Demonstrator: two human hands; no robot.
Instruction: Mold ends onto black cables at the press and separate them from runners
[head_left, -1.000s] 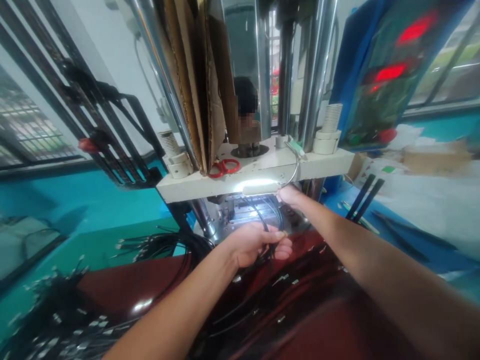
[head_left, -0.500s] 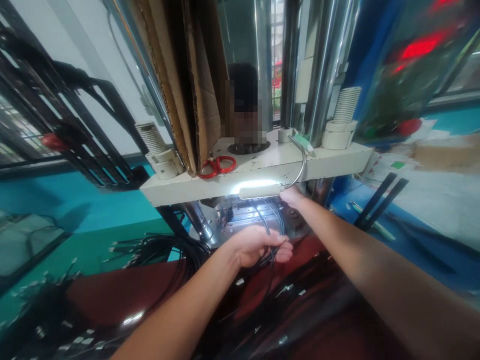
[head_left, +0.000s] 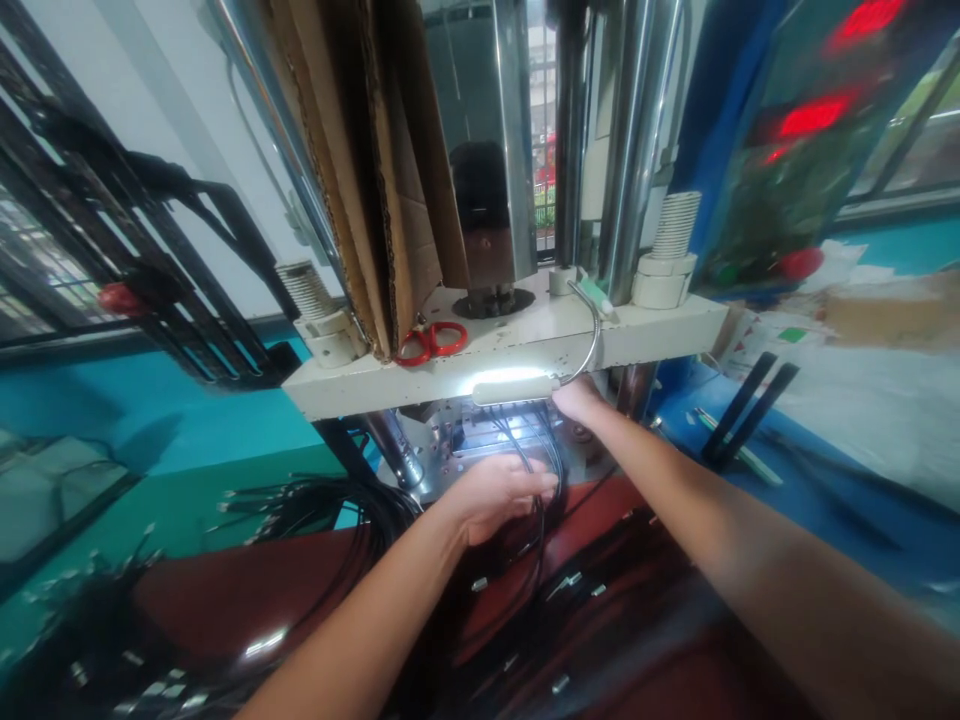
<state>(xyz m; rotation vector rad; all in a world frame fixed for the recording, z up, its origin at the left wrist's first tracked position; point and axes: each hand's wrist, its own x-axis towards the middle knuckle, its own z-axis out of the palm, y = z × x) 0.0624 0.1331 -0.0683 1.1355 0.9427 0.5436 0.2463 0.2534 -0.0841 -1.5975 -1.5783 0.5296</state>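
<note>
My left hand is closed around several thin black cables in front of the press opening. They run from the lit metal mould down past my fingers, with some hanging below. My right hand reaches under the press's cream crosspiece, beside the right end of a glowing work lamp. Its fingertips are hidden behind the lamp and the crosspiece, so whether they hold anything does not show.
Red-handled scissors and upright cardboard sheets rest on the crosspiece. A bundle of black cables lies left on the dark red table surface; more cables with metal connectors spread in front. At right is a blue table.
My left hand has shifted slightly left, its fingers now tucked further behind the cables. My right hand stays at the lamp's end. The whole view has moved a little.
</note>
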